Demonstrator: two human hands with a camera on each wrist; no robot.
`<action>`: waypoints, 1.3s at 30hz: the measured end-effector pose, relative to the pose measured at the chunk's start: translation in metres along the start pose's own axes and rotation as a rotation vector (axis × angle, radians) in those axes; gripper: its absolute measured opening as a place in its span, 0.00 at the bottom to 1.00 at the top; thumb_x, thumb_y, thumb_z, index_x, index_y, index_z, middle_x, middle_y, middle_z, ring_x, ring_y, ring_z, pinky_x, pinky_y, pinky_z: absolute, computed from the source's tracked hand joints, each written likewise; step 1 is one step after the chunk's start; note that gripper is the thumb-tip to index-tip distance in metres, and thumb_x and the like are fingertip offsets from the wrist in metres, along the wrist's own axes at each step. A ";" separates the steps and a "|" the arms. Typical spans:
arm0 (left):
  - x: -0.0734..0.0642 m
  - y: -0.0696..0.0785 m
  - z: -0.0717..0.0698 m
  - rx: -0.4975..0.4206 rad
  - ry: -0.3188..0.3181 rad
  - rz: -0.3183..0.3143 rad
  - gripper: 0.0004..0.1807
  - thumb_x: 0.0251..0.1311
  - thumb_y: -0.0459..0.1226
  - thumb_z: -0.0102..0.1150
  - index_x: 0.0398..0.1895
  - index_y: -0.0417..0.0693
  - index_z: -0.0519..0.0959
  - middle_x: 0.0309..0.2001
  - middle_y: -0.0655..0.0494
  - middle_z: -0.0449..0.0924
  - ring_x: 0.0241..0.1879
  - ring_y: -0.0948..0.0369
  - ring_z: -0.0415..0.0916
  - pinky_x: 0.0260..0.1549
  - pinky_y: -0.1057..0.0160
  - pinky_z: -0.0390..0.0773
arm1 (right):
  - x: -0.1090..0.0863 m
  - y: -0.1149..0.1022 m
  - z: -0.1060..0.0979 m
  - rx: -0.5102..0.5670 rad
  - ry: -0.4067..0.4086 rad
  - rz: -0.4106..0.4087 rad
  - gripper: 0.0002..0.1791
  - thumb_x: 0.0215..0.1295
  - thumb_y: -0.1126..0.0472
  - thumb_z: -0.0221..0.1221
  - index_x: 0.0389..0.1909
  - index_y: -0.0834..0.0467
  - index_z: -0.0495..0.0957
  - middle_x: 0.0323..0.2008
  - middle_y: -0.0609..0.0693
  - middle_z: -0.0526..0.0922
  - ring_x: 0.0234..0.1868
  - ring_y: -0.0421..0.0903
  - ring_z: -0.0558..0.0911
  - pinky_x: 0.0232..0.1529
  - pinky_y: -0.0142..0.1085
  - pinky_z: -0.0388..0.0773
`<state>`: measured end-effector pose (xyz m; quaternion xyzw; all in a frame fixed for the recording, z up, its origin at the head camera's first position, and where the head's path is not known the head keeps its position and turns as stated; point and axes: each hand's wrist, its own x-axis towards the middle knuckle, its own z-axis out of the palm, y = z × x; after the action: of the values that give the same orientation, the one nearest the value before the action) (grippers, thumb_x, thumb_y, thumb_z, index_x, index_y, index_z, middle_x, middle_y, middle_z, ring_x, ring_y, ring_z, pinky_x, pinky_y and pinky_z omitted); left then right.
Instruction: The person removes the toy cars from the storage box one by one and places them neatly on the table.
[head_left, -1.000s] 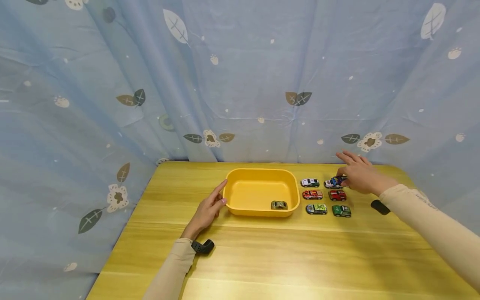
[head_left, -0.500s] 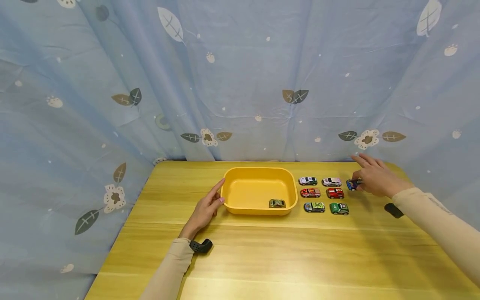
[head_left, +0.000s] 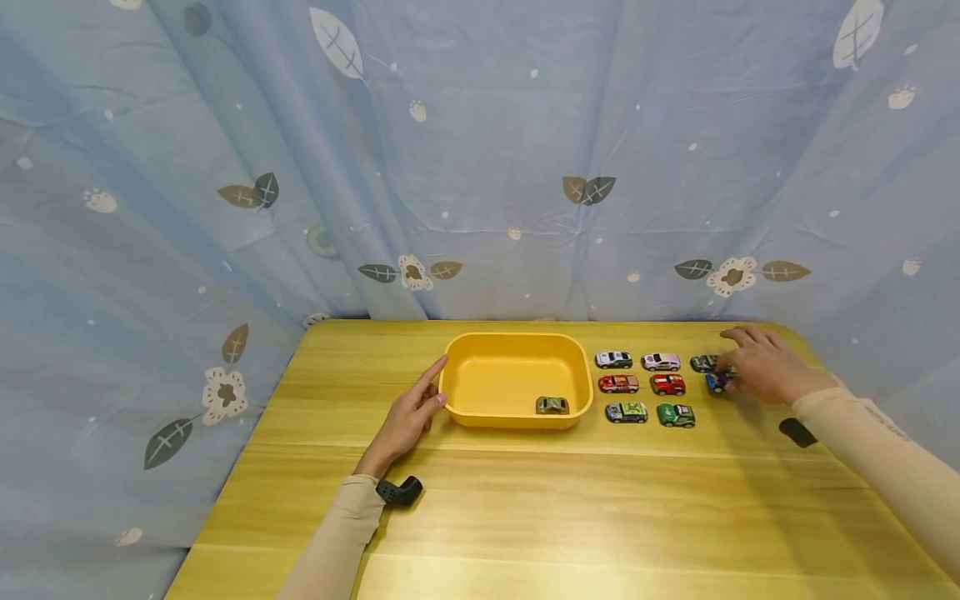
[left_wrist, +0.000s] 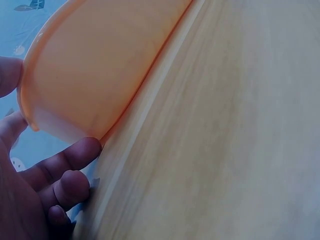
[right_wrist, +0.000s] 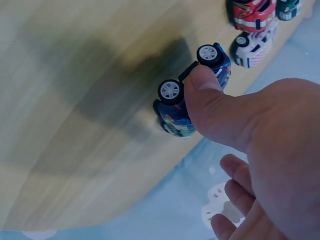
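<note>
In the right wrist view my right hand (right_wrist: 270,130) pinches a blue toy car (right_wrist: 175,117) by its side, thumb between the wheels. The same blue car (head_left: 717,382) shows in the head view at the fingertips of the right hand (head_left: 768,367). Right behind it is a dark patterned toy car (head_left: 703,363), partly hidden by the fingers. My left hand (head_left: 405,425) touches the left end of a yellow plastic tray (head_left: 517,422), index finger stretched along it and thumb against its side. One olive toy car (head_left: 552,406) lies inside the tray near the front right.
Right of the tray stand several toy cars in rows: a white-and-green car (head_left: 613,360), a pink-and-white car (head_left: 661,362), an orange-red car (head_left: 618,383), a red car (head_left: 668,384), a yellow-green car (head_left: 627,412) and a green car (head_left: 677,415). A blue curtain (head_left: 480,167) hangs behind the wooden table (head_left: 525,517).
My right hand has moved right from beside the pink-and-white car with the blue car, then slightly toward me. The dark patterned car now shows behind it. The left hand stays at the tray.
</note>
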<state>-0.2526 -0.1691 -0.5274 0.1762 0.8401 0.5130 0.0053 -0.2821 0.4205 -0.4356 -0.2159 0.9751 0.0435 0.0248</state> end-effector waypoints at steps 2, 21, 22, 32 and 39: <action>0.000 0.000 0.000 -0.002 0.001 -0.003 0.33 0.82 0.41 0.53 0.86 0.64 0.58 0.45 0.48 0.79 0.21 0.53 0.71 0.24 0.66 0.73 | -0.001 0.002 0.003 -0.002 0.006 0.001 0.08 0.59 0.61 0.76 0.40 0.52 0.91 0.67 0.74 0.72 0.68 0.77 0.66 0.61 0.74 0.66; 0.003 0.000 0.001 0.009 0.009 -0.001 0.33 0.82 0.43 0.53 0.85 0.66 0.59 0.46 0.48 0.78 0.21 0.60 0.70 0.24 0.66 0.74 | 0.000 0.005 0.017 0.046 0.001 0.026 0.11 0.61 0.64 0.74 0.45 0.54 0.91 0.74 0.76 0.60 0.72 0.79 0.59 0.63 0.78 0.61; 0.003 0.000 0.001 0.013 0.007 -0.002 0.33 0.82 0.43 0.52 0.85 0.66 0.59 0.46 0.48 0.78 0.21 0.60 0.70 0.24 0.65 0.74 | 0.000 0.005 0.018 0.049 0.002 0.027 0.11 0.61 0.64 0.74 0.45 0.55 0.91 0.75 0.76 0.60 0.72 0.79 0.59 0.63 0.77 0.62; 0.000 0.001 0.001 0.006 0.003 -0.009 0.33 0.82 0.42 0.53 0.86 0.65 0.58 0.44 0.48 0.78 0.21 0.58 0.69 0.24 0.66 0.73 | -0.001 0.001 0.022 0.059 0.002 0.036 0.12 0.61 0.64 0.74 0.46 0.56 0.90 0.75 0.75 0.59 0.72 0.78 0.58 0.63 0.77 0.62; 0.000 0.003 -0.001 0.020 -0.012 -0.022 0.34 0.82 0.39 0.51 0.87 0.58 0.56 0.45 0.47 0.79 0.22 0.48 0.71 0.24 0.66 0.73 | 0.000 0.000 0.023 0.065 0.003 0.045 0.13 0.60 0.63 0.76 0.46 0.56 0.90 0.75 0.75 0.60 0.73 0.78 0.58 0.63 0.77 0.62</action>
<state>-0.2520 -0.1682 -0.5243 0.1700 0.8471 0.5033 0.0145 -0.2813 0.4226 -0.4589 -0.1933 0.9806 0.0121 0.0295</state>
